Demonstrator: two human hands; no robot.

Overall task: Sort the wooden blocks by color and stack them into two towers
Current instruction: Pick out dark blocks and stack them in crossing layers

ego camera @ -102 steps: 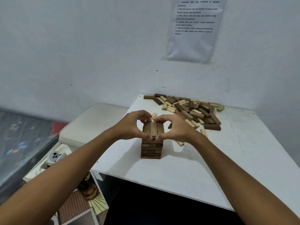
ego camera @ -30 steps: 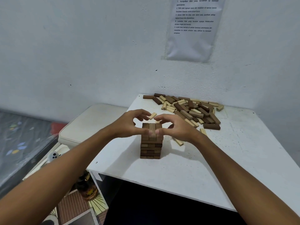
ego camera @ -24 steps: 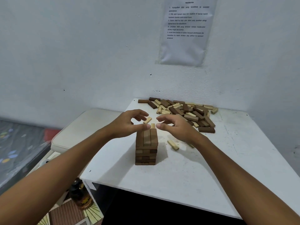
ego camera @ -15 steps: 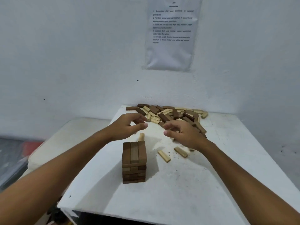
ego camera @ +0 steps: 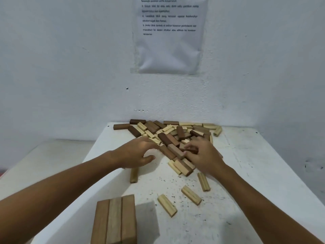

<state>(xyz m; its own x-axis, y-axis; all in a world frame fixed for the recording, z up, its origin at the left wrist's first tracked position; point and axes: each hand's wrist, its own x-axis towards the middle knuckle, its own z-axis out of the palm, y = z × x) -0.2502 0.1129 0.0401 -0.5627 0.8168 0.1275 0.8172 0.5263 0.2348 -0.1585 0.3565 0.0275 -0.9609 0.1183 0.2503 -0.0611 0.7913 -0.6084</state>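
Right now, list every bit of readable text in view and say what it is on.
Paper sheet taped to the wall: printed numbered lines; the item numbers "2", "4" and "5" can be made out, but the words are too blurred to read reliably.
Wooden blocks, table: no text visible.

both hands at mixed block pile [ego camera: 175,136] — right hand [ego camera: 204,155] gripping dark block [ego camera: 190,150], left hand [ego camera: 135,154] open

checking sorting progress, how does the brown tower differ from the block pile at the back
The brown tower is neatly stacked, its top three blocks side by side; the block pile is a loose jumble at all angles. The tower shows only brown blocks; the pile mixes dark and pale ones. No hand touches the tower; the right hand grips a dark block in the pile. Both sit on the white table.
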